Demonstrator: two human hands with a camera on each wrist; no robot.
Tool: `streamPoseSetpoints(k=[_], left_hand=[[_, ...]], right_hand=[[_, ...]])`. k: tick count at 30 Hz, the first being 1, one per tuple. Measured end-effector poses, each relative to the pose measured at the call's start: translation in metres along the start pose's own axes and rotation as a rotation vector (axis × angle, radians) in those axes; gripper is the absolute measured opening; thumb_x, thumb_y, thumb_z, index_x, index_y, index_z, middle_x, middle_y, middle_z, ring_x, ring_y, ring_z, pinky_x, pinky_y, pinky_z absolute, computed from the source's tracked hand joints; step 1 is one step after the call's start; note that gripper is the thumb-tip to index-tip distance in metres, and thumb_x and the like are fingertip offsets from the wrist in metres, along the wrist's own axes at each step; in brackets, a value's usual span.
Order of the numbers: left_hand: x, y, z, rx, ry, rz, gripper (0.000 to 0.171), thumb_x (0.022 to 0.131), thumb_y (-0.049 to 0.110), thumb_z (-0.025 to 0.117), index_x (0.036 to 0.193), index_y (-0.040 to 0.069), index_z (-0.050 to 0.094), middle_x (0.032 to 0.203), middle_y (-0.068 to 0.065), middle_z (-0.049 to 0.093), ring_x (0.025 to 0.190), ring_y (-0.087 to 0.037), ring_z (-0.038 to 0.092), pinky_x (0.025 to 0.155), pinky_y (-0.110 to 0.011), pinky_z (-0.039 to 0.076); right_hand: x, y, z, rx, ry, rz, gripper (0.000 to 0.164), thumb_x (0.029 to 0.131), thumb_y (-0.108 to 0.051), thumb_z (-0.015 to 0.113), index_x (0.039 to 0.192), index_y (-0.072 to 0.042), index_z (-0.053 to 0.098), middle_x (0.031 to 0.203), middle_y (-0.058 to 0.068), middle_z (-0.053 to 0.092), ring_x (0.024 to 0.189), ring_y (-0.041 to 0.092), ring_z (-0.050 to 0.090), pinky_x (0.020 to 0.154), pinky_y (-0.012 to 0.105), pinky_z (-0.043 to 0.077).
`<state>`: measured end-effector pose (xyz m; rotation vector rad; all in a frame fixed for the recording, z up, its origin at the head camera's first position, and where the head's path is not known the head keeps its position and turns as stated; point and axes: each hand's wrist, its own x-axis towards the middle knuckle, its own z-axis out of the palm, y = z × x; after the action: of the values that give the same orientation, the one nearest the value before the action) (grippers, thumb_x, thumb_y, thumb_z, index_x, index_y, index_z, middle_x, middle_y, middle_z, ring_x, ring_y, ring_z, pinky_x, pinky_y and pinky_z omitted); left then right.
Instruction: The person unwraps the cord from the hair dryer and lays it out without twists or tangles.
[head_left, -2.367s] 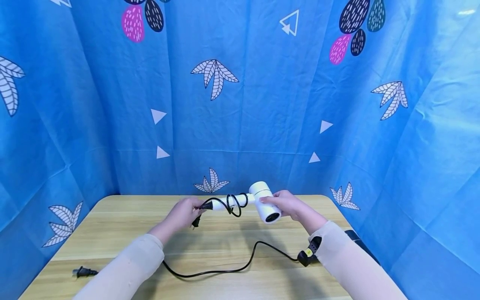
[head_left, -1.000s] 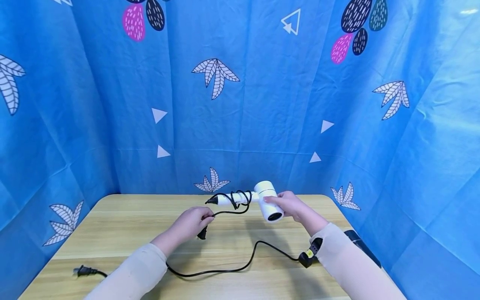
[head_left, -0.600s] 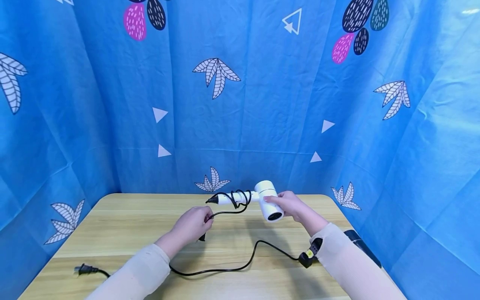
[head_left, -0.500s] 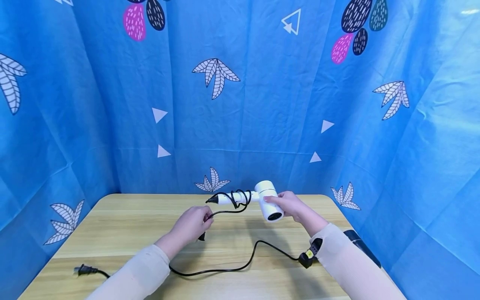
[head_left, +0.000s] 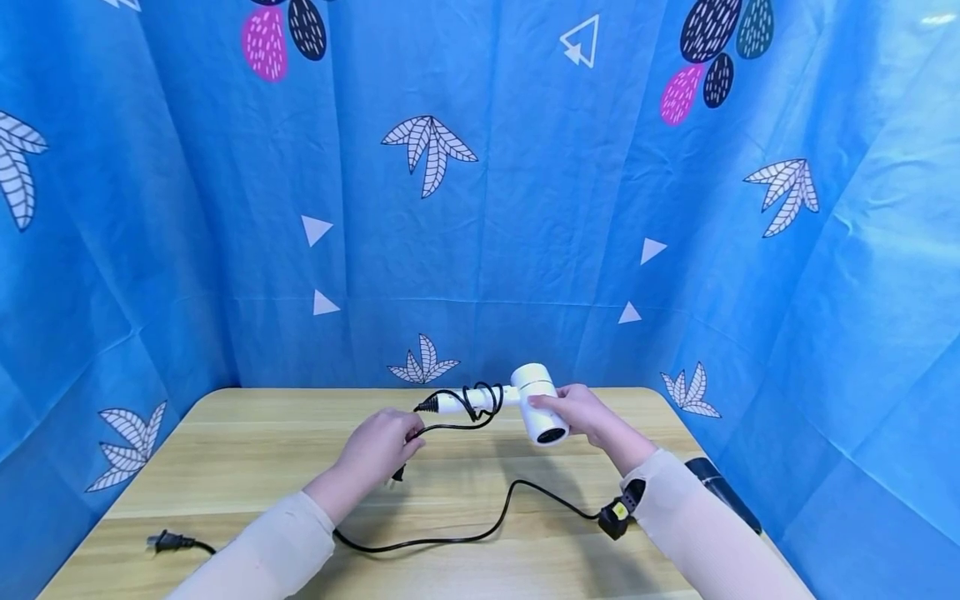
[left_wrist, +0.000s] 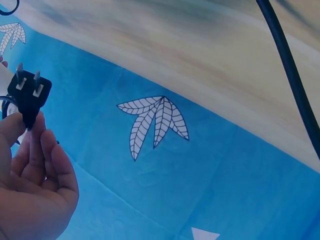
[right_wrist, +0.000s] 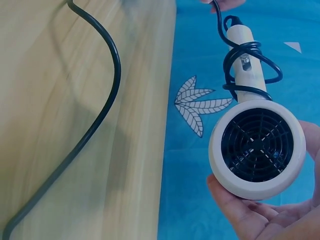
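A white hair dryer is held above the table, its round head gripped by my right hand. Its handle points left, with the black cord looped loosely around it. My left hand pinches the cord at the neck of the dryer's plug, whose two flat prongs point away from the fingers. In the right wrist view, the dryer's dark grille faces the camera, and the fingers of my right hand curve around the head from below.
A second black cord snakes over the wooden table, one end at a two-prong plug on the left. Its other end meets a black socket block by my right forearm. A dark object lies at the right edge. Blue curtain surrounds the table.
My left hand has come down from the handle's end, drawing out a stretch of cord that now runs from the loops to it. The hair dryer has shifted slightly right.
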<state>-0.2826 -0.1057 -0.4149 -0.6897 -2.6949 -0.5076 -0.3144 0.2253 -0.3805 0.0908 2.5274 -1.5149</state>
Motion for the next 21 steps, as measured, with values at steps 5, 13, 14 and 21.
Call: streamPoseSetpoints(k=[5, 13, 14, 21], left_hand=[[0.001, 0.001, -0.006, 0.044, 0.028, 0.044, 0.017, 0.088, 0.017, 0.078, 0.077, 0.019, 0.065, 0.07, 0.012, 0.056, 0.075, -0.015, 0.055, 0.07, -0.036, 0.048], [0.003, 0.004, -0.015, 0.039, 0.015, 0.074, 0.019, 0.088, 0.016, 0.077, 0.074, 0.02, 0.066, 0.07, 0.012, 0.057, 0.077, -0.014, 0.055, 0.073, -0.037, 0.05], [0.003, 0.005, -0.016, 0.032, 0.012, 0.074, 0.017, 0.089, 0.017, 0.077, 0.075, 0.02, 0.067, 0.071, 0.012, 0.059, 0.078, -0.014, 0.056, 0.074, -0.037, 0.05], [0.007, 0.003, -0.023, 0.019, 0.012, 0.095, 0.01, 0.09, 0.016, 0.076, 0.08, 0.018, 0.073, 0.071, 0.011, 0.06, 0.076, -0.013, 0.057, 0.073, -0.036, 0.051]], right_hand=[[-0.001, 0.001, 0.001, -0.012, 0.007, -0.003, 0.057, 0.09, -0.038, 0.072, 0.119, 0.009, 0.06, 0.099, 0.016, 0.068, 0.081, 0.023, 0.068, 0.07, 0.035, 0.059], [-0.002, 0.004, 0.004, -0.023, 0.007, -0.018, 0.055, 0.09, -0.037, 0.072, 0.119, 0.008, 0.061, 0.097, 0.015, 0.068, 0.081, 0.023, 0.068, 0.069, 0.035, 0.058], [-0.002, 0.004, 0.004, -0.025, 0.008, -0.016, 0.055, 0.09, -0.037, 0.073, 0.119, 0.007, 0.061, 0.098, 0.015, 0.068, 0.081, 0.023, 0.068, 0.069, 0.035, 0.058], [-0.004, 0.005, 0.005, -0.034, 0.018, 0.0, 0.056, 0.089, -0.037, 0.074, 0.121, 0.007, 0.061, 0.1, 0.015, 0.068, 0.083, 0.023, 0.068, 0.07, 0.036, 0.058]])
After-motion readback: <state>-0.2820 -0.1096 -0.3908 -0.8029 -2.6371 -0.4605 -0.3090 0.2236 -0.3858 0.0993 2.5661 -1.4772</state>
